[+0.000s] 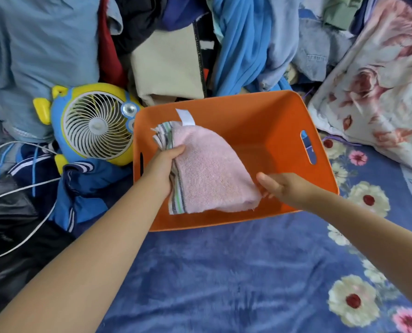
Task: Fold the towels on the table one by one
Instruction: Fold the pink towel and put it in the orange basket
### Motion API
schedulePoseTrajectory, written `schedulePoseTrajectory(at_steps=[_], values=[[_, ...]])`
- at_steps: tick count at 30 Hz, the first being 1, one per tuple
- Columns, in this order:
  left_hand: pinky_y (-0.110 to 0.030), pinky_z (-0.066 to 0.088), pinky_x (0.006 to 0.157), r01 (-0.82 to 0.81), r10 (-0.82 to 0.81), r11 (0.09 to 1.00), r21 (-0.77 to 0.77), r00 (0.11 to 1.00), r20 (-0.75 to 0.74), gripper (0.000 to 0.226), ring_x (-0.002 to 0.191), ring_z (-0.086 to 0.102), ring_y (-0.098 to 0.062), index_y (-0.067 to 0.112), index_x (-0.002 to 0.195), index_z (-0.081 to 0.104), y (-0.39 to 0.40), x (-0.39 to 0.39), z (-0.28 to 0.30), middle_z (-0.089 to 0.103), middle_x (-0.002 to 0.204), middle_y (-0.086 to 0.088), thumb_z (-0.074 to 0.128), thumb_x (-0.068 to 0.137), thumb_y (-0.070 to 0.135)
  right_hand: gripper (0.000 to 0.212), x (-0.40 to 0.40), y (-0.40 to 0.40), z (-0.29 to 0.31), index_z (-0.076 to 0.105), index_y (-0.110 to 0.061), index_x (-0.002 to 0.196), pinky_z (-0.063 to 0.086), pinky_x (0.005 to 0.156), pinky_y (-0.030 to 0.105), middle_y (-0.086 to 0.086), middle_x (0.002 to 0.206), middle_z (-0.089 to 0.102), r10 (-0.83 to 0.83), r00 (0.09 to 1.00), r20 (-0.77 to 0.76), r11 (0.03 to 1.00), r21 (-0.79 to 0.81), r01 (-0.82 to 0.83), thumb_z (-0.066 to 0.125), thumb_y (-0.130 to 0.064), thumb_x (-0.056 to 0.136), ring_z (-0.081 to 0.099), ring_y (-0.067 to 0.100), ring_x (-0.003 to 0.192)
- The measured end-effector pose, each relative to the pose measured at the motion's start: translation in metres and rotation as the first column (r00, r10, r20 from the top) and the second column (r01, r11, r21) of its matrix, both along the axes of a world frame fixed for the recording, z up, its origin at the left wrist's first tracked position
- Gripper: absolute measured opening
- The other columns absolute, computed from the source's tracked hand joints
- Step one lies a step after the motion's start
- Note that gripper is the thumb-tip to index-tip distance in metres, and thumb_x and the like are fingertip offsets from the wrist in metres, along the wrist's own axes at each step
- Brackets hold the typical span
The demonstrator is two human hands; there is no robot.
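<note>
while left hand (163, 168) grips folded pink towel (207, 174), right hand (280, 187) pinches its corner.

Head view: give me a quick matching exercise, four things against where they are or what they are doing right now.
Things:
1. folded pink terry towel
2. orange plastic bin
3. left hand
4. blue and yellow desk fan

States:
A. grips the towel's striped edge
B. lies left of the bin
C. held over the bin
D. sits on the blue floral blanket

Pairs: 1-C, 2-D, 3-A, 4-B
</note>
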State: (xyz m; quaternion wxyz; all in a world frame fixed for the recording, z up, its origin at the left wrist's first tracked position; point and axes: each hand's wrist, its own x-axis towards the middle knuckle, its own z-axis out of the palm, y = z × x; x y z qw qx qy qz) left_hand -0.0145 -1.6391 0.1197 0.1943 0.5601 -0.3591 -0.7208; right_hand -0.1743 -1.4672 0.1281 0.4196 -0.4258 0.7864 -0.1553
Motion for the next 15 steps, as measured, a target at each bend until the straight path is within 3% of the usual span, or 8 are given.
schedulePoseTrajectory(at_steps=[2, 5, 7, 10, 13, 15], values=[[-0.022, 0.050, 0.051, 0.067, -0.066, 0.997, 0.024, 0.997, -0.027, 0.013, 0.059, 0.066, -0.015, 0.011, 0.095, 0.062, -0.006, -0.009, 0.000, 0.069, 0.068, 0.001, 0.061, 0.082, 0.011, 0.040, 0.002, -0.031, -0.006, 0.059, -0.016, 0.095, 0.043, 0.072, 0.028, -0.003, 0.085, 0.059, -0.288, 0.925, 0.247, 0.949, -0.059, 0.311, 0.033, -0.047, 0.093, 0.054, 0.018, 0.087], [-0.020, 0.050, 0.051, 0.155, -0.154, 0.987, 0.037, 0.987, -0.038, 0.007, 0.050, 0.066, -0.011, 0.014, 0.080, 0.063, -0.021, -0.017, -0.008, 0.069, 0.056, 0.003, 0.058, 0.085, 0.014, 0.036, 0.004, -0.075, -0.020, 0.058, -0.020, 0.086, 0.046, 0.069, 0.030, -0.003, 0.087, 0.063, -0.469, 0.709, 0.527, 0.874, 0.160, 0.459, 0.049, -0.055, 0.083, 0.060, 0.017, 0.084], [-0.025, 0.049, 0.062, 0.184, -0.188, 0.982, 0.046, 0.979, 0.083, 0.007, 0.059, 0.063, -0.016, 0.011, 0.088, 0.062, -0.030, -0.017, -0.020, 0.068, 0.068, -0.002, 0.056, 0.086, 0.014, 0.028, 0.003, -0.090, -0.033, 0.057, -0.022, 0.082, 0.044, 0.060, 0.027, -0.003, 0.086, 0.063, -0.519, 0.669, 0.532, 0.847, 0.215, 0.486, 0.059, -0.049, 0.079, 0.059, 0.014, 0.079], [-0.036, 0.046, 0.088, 0.267, -0.275, 0.961, 0.072, 0.899, 0.341, 0.023, 0.085, 0.054, -0.023, 0.008, 0.105, 0.056, -0.049, -0.019, -0.049, 0.056, 0.095, -0.013, 0.052, 0.083, 0.008, 0.025, 0.003, -0.112, -0.060, 0.057, -0.017, 0.099, 0.046, 0.070, 0.034, -0.001, 0.090, 0.061, -0.562, 0.700, 0.441, 0.826, 0.245, 0.508, 0.063, -0.034, 0.082, 0.057, 0.017, 0.081], [-0.033, 0.042, 0.082, 0.328, -0.306, 0.944, 0.049, 0.806, 0.507, 0.031, 0.094, 0.051, -0.025, 0.001, 0.116, 0.050, -0.062, -0.028, -0.076, 0.052, 0.089, -0.015, 0.048, 0.086, 0.003, 0.044, 0.008, -0.133, -0.081, 0.048, -0.012, 0.125, 0.046, 0.091, 0.041, 0.008, 0.112, 0.059, -0.606, 0.693, 0.389, 0.795, 0.284, 0.536, 0.060, -0.025, 0.085, 0.056, 0.027, 0.102], [-0.033, 0.041, 0.089, 0.370, -0.290, 0.929, -0.010, 0.743, 0.603, 0.046, 0.112, 0.050, -0.028, 0.000, 0.134, 0.034, -0.066, -0.036, -0.096, 0.053, 0.115, -0.016, 0.046, 0.091, 0.006, 0.044, 0.012, -0.145, -0.099, 0.045, -0.010, 0.127, 0.045, 0.095, 0.039, 0.011, 0.118, 0.057, -0.595, 0.732, 0.331, 0.802, 0.303, 0.515, 0.057, -0.023, 0.087, 0.055, 0.028, 0.106]])
